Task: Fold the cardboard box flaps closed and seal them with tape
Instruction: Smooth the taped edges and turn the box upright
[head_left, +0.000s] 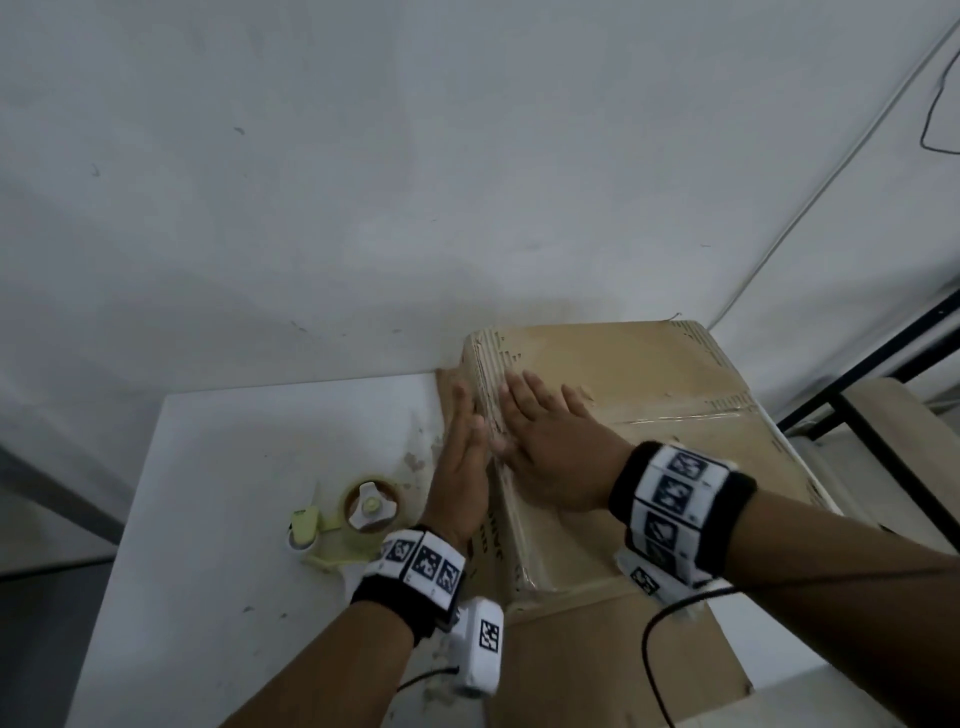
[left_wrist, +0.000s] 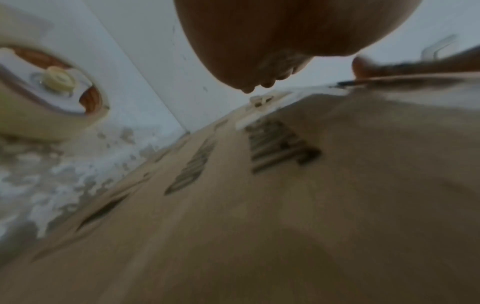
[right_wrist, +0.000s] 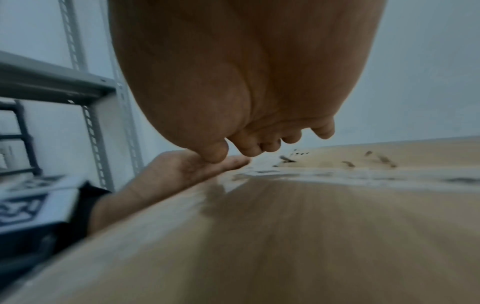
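Observation:
A closed brown cardboard box (head_left: 654, 395) sits at the right of a white table, with clear tape (head_left: 717, 408) running across its top seam. My left hand (head_left: 462, 457) lies flat with straight fingers against the box's left side, near the top edge. My right hand (head_left: 545, 441) presses flat on the box top beside that same edge, fingers spread. A yellow tape dispenser (head_left: 358, 512) with a brown roll lies on the table left of the box. In the left wrist view the box side (left_wrist: 285, 205) fills the frame; the right wrist view shows the box top (right_wrist: 311, 226).
The white table (head_left: 234, 467) stands against a white wall. A flat cardboard sheet (head_left: 597, 670) lies under the box at the front. A dark metal frame and wooden surface (head_left: 883, 410) are at the right. Cables run from both wrist cameras.

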